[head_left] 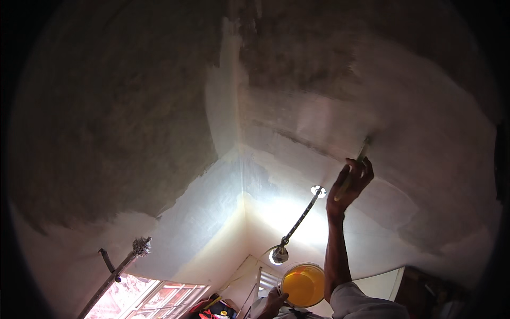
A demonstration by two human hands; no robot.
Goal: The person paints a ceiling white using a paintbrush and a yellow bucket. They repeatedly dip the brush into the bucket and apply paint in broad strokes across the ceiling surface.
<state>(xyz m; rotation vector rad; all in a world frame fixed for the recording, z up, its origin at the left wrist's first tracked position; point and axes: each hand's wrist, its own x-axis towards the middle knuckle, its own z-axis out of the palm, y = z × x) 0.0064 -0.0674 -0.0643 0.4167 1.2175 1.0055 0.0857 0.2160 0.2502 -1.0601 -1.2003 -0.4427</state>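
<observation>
My right hand [353, 183] is raised at the right of centre, its fingers closed round the handle of a paintbrush [362, 151]. The brush's dark tip is at the painted surface, where a small dark blur shows beside it. At the lower edge, my left hand [273, 302] grips the side of a round yellow-orange bucket [321, 279]. The bucket is tilted so its inside shows, and an orange-yellow glow fills it. Around the brush, the surface [313, 119] has pale brushed patches next to darker, brownish ones.
A light fitting [301, 218] with a bulb hangs between the hands, near the corner. At lower left are a curtain rod [127, 260] with an ornate end and a bright window [159, 297]. Colourful items [220, 308] lie below; a dark cabinet [430, 290] stands lower right.
</observation>
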